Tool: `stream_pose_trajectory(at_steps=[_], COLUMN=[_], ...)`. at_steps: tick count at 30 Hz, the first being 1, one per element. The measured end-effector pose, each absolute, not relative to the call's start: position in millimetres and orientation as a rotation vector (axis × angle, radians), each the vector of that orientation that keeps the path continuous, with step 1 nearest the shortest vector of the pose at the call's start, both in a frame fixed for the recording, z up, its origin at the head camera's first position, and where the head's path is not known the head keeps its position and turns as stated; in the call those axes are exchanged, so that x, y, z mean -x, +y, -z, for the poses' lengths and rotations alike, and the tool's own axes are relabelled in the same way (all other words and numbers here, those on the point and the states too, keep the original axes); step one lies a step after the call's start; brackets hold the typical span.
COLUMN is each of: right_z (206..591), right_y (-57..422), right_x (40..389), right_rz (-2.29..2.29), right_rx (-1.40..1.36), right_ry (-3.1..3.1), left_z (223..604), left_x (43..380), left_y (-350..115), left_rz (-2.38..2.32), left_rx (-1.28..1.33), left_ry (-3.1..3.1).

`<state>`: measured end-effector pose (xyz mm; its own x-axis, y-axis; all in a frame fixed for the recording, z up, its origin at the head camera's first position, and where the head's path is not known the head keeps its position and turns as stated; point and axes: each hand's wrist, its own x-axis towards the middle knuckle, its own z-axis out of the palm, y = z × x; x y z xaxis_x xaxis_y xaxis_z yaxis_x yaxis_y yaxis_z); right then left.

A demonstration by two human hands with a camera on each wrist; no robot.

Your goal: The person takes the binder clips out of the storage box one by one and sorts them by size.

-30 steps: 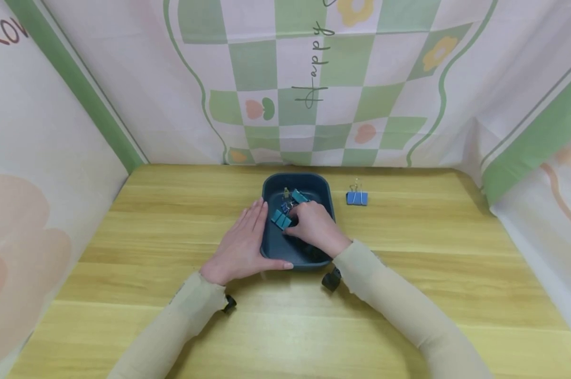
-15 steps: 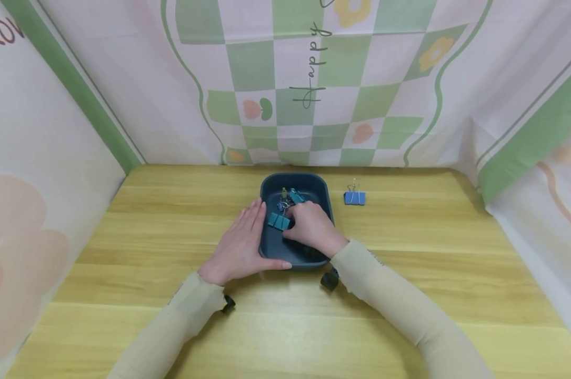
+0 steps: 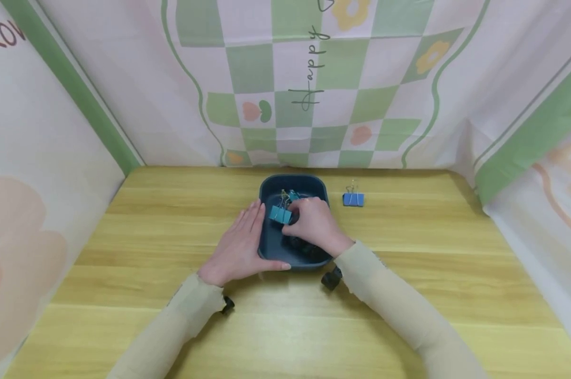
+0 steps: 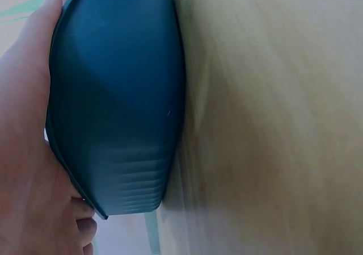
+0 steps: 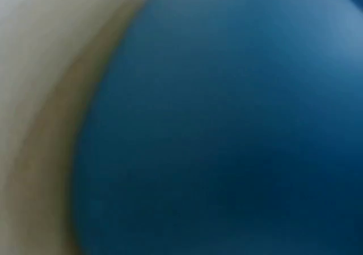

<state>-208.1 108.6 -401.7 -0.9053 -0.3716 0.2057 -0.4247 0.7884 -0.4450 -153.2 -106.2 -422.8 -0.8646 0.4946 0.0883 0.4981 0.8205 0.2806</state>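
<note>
A dark blue rectangular tray (image 3: pixel 274 245) sits on the wooden table near its back edge. My left hand (image 3: pixel 238 242) lies along the tray's left side with straight fingers, its thumb stretched over the front rim. Seen from the left wrist, that hand (image 4: pixel 25 124) rests against the rim above the tray's ribbed wall (image 4: pixel 119 90). Inside the tray my right hand (image 3: pixel 313 226) pinches a teal binder clip (image 3: pixel 280 214) by its right side, thumb below and fingers above. Behind it lies another teal binder clip (image 3: pixel 293 195), partly hidden by the fingers. The right wrist view holds mostly blurred tray wall (image 5: pixel 198 124).
A blue binder clip (image 3: pixel 353 199) stands on the table (image 3: pixel 408 237) right of the tray, silver handles up. Patterned cloth (image 3: pixel 297 105) hangs behind and along both sides. A small black wrist camera (image 3: pixel 331 279) juts out by the tray's front right corner.
The pinched teal clip has turned from a slant to nearly level and risen slightly toward the back of the tray. My right hand shifted slightly with it; my left hand kept its place.
</note>
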Motion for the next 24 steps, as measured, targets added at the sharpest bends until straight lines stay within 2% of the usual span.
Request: stream_pose_trajectory(at_steps=[13,24], right_z=[351.3,320.5], right_y=[146.2,203.2], right_x=[204.1,210.8], right_rz=[-0.949,-1.027], right_rx=[-0.528,-0.338], right_ry=[-2.716,-2.613], left_z=[424.4,422.6], left_x=[153.2,151.5], left_y=[-105.3,-104.2], left_rz=[0.476,0.491], left_rx=[0.802,0.774], left_ry=[-2.993,-3.010])
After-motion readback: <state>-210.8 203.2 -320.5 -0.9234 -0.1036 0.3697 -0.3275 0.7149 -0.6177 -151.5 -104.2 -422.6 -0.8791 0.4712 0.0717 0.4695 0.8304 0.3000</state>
